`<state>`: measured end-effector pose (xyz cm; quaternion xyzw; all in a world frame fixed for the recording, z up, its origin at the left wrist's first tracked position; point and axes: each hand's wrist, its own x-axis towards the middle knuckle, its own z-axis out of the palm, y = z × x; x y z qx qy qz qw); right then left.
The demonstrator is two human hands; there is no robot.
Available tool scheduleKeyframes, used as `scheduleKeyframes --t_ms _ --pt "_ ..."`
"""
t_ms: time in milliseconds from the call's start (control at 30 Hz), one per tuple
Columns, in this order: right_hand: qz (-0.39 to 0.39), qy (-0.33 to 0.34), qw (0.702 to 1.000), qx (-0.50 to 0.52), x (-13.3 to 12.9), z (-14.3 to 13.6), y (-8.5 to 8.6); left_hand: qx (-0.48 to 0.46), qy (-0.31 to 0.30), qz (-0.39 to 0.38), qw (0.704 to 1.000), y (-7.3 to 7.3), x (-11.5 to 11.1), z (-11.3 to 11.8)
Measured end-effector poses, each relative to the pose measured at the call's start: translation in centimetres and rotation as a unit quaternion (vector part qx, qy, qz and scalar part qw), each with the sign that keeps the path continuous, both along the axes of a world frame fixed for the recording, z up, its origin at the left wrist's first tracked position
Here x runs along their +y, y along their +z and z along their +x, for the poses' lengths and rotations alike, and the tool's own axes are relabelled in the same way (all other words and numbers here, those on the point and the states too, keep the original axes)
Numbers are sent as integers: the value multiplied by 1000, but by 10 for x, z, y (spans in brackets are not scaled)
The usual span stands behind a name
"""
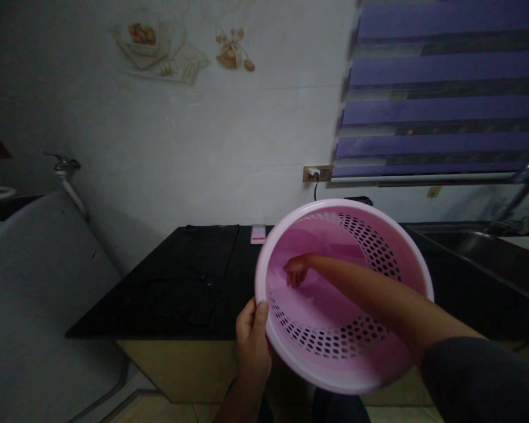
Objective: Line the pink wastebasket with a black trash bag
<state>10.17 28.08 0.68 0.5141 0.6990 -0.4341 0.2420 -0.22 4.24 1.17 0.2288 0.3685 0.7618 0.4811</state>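
Observation:
A round pink plastic basket [417, 258] with rows of holes in its wall is tilted, its mouth facing me, in front of the counter edge. My left hand [252, 335] grips the rim at the lower left, thumb on the near side. Reaching through the mouth, my right hand [296, 270] is inside the basket by its smooth pink bottom. Its fingers are curled and closed; whether anything small is in them I cannot make out. The basket's outside and far side are hidden from me.
Behind the basket runs a black countertop [194, 270], with a small pink-and-white card-like item [258, 234] by the wall. A metal sink [480, 247] and faucet [518, 194] are at right. A grey-white appliance [39, 294] stands left, below a wall tap [66, 164]. A charger [314, 172] is plugged in.

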Motion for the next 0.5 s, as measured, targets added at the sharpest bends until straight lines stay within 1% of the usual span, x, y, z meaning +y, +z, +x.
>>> scheduleKeyframes --t_ms 167,400,500 --pt "3 8 1000 -3 0 -1 -1 -19 -3 -3 1000 5 2 -1" --pt "5 25 999 -23 1 -1 -3 -40 18 -28 999 9 1 0" --pt "17 39 999 -21 1 -1 -3 -42 18 -25 999 10 1 1"
